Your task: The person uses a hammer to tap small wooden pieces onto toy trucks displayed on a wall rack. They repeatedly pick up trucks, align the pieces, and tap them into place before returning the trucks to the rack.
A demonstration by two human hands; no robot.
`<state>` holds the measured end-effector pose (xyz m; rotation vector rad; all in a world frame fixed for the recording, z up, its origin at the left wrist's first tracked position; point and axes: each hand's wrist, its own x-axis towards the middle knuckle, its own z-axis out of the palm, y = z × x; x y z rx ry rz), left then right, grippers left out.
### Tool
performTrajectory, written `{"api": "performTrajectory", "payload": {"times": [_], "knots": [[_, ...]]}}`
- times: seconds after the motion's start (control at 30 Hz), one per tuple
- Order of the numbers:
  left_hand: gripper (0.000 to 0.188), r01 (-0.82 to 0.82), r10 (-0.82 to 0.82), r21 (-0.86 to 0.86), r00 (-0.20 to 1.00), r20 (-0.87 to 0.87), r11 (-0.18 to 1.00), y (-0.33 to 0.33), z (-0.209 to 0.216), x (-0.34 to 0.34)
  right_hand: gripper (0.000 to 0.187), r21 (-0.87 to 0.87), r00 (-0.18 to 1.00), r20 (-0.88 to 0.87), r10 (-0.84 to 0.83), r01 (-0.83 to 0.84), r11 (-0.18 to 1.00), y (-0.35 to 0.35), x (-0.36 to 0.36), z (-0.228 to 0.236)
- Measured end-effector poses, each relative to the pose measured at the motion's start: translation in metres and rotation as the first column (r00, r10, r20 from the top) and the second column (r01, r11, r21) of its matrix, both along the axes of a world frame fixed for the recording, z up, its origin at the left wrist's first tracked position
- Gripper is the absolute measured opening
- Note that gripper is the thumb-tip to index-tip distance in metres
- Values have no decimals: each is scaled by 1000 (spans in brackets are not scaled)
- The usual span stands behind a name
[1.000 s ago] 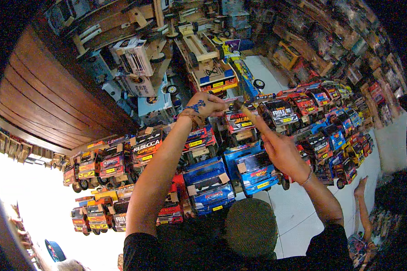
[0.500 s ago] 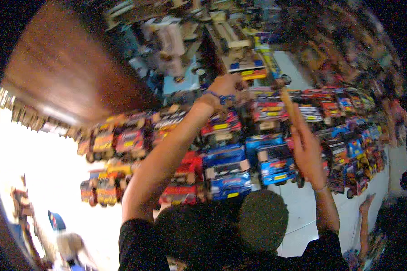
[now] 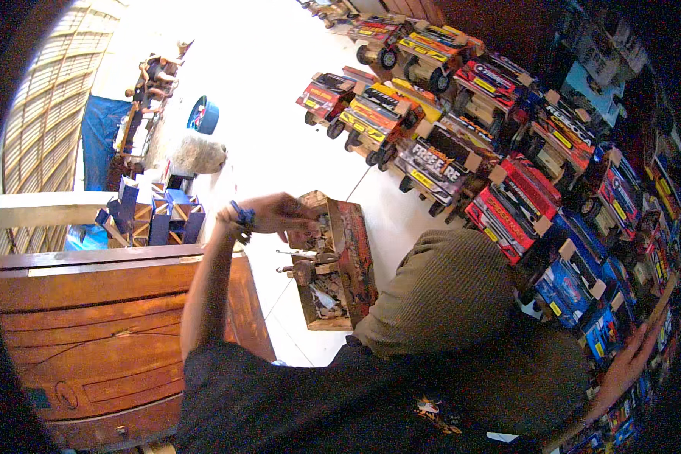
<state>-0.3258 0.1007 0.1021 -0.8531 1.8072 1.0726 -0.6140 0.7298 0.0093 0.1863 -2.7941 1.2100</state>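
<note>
Over the near-left edge of a worn wooden box [image 3: 353,253] hangs my left hand [image 3: 280,214], its fingers loosely bent downward above the contents. Nothing shows in its fingers. Inside the box lie small wood scraps [image 3: 329,289] and a rod-like tool crossing its rim. Far to the right, my right hand [image 3: 624,369] grips the wooden handle of a hammer [image 3: 664,299]; the hammer's head cannot be made out at the dark picture rim. Close by that hand stand blue toy trucks [image 3: 569,289].
Rows of wooden toy trucks [image 3: 440,168] with printed bodies stand on the white tiled floor [image 3: 386,219]. A brown wooden cabinet [image 3: 113,318] is at left. Beyond are blue frames [image 3: 178,216], a pale sack [image 3: 197,153], a blue tub [image 3: 204,117] and people [image 3: 155,79].
The view has swung left. My left hand has moved from above the trucks to the wooden box. My right hand, still holding the hammer, now sits at the right rim.
</note>
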Motion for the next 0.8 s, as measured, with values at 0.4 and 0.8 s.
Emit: {"api": "performTrajectory", "payload": {"times": [0.4,0.8], "knots": [[36,-5,33,-719,999,24,695,-33,-283,137,53,11,998,-57,16,-15,1000,-4,6,22],[30,-646,593,-155,754,-283,748,-33,-226,140,52,421,943,-261,205,-80,904,21,6,16]]}}
